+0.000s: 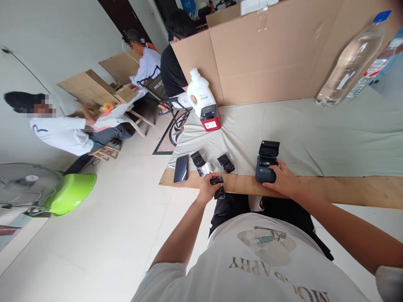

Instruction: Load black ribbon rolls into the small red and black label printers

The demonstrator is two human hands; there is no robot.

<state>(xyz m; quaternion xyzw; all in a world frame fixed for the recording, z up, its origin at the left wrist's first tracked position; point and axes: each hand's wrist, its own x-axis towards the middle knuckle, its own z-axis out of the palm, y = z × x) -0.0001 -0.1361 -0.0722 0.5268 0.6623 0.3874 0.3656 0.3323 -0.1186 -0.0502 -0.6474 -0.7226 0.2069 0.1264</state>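
Two bare hands at work over the near edge of a table, seen from the single head view. Left hand (pixel 208 188): fingers closed on a small glossy black piece (pixel 216 180), just at the bare wooden edge strip (pixel 346 189); a crinkled dark end hangs below the fingers. Right hand (pixel 281 178): thumb and fingers pinch the near right corner of a compact dark-grey plastic device (pixel 263 170), seated on the table, black lid (pixel 269 147) swung open away from the person. Contents of its open bay too small to make out.

Beside the left hand, a small white roll (pixel 207 168) lies by a shiny black strip (pixel 197 158). Between the hands, apart from both, a folded black packet (pixel 226 162). Further left, a dark-screened smartphone (pixel 181 169).

Risks, by judgement: the black piece could drop to the floor if the left fingers loosen, being right at the rim. The device might slide on the loose grey-green cloth (pixel 302 138) if pushed. A careless knuckle could strain the open lid's hinge. The roll could travel off the edge if bumped by the left hand.
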